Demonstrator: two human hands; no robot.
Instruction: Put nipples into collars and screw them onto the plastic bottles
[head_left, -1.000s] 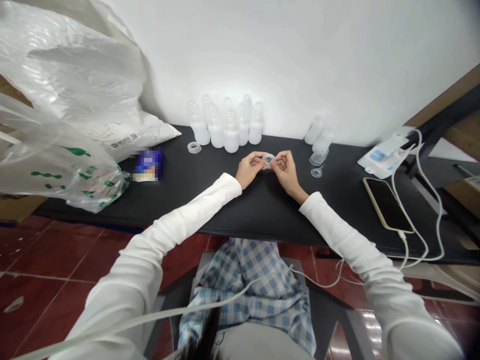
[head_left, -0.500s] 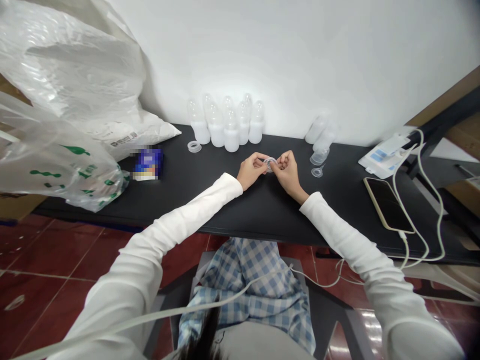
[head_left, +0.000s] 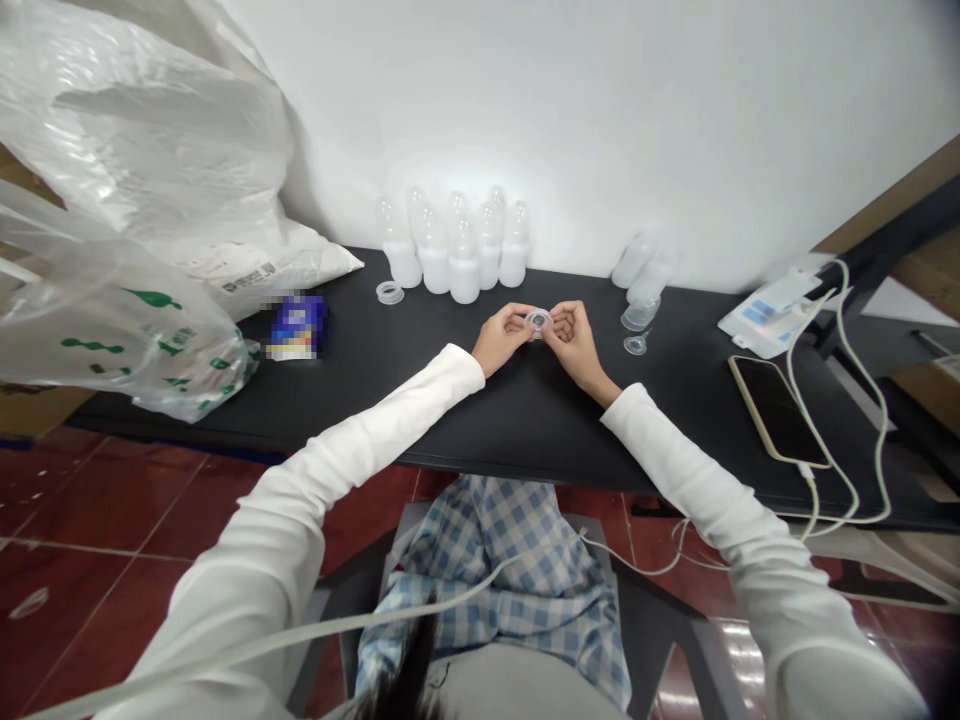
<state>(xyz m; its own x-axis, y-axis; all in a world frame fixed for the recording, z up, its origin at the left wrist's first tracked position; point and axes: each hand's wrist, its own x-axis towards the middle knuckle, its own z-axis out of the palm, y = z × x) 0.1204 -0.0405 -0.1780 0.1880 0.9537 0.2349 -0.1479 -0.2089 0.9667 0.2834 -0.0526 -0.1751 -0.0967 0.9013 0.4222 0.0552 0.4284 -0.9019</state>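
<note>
My left hand [head_left: 504,338] and my right hand [head_left: 573,340] meet over the middle of the black table [head_left: 465,400]. Both pinch a small clear plastic ring [head_left: 538,320] between their fingertips, one from each side. Behind the hands, against the white wall, stands a cluster of several white baby bottles [head_left: 450,245]. A loose clear ring [head_left: 389,292] lies left of that cluster. To the right of my hands are lying clear bottles [head_left: 643,275] and a small clear teat [head_left: 636,344].
Large plastic bags [head_left: 127,230] fill the table's left end, with a blue packet [head_left: 298,325] beside them. A phone [head_left: 777,408] on a white cable and a white box [head_left: 772,303] sit at the right. Red tiled floor lies below the front edge.
The ring has turned slightly between my fingertips, and both hands have shifted a little. Nothing else has moved.
</note>
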